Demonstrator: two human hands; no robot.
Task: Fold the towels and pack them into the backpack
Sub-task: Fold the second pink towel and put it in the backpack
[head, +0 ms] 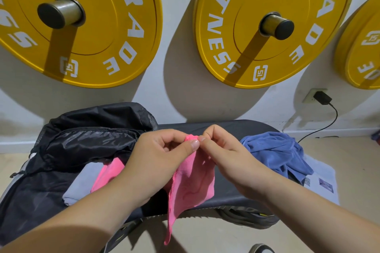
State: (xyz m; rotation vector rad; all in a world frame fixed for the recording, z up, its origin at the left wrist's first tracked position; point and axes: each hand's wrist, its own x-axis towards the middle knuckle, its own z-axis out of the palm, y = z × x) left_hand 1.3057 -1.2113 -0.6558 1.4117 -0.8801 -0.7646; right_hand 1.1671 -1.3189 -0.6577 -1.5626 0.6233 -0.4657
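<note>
A pink towel hangs in front of me over the black bench. My left hand and my right hand both pinch its top corner, fingertips close together. The black backpack lies open at the left end of the bench. A folded grey towel and a folded pink towel lie at its mouth. A crumpled blue towel sits on the bench to the right.
Yellow weight plates hang on pegs on the white wall behind the bench. A black charger is plugged into a wall socket at the right, its cable trailing down. White printed paper lies under the blue towel. A shoe shows at the bottom.
</note>
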